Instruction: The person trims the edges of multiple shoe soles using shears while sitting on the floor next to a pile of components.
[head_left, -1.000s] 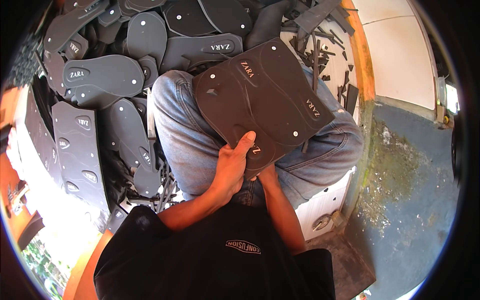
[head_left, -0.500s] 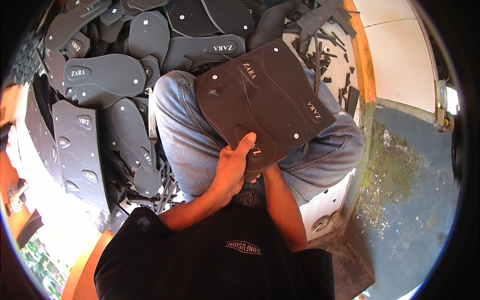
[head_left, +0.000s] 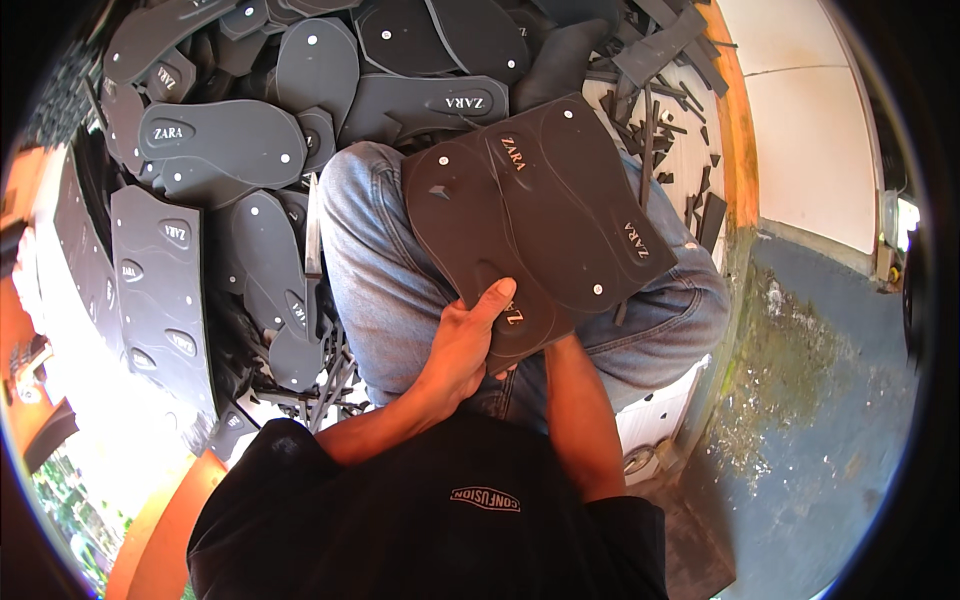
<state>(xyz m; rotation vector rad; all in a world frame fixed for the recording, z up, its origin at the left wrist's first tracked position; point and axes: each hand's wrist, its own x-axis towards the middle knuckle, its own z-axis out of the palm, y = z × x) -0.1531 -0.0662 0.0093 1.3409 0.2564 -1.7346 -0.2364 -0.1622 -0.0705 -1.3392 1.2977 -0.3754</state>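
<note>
Black sole sheet (head_left: pixel 555 225) lies tilted across your denim-clad legs (head_left: pixel 365 235), its near corner gripped by your left hand (head_left: pixel 465 335), the thumb pressed on top beside a raised oval and the fingers curled at the edge. Your right hand (head_left: pixel 562 352) reaches beneath that same corner, mostly hidden, so whether it grips cannot be told. Beyond your left knee loose black soles (head_left: pixel 225 130) overlap in a pile, while dark offcuts (head_left: pixel 711 222) litter the right edge of the pale surface (head_left: pixel 655 410).
</note>
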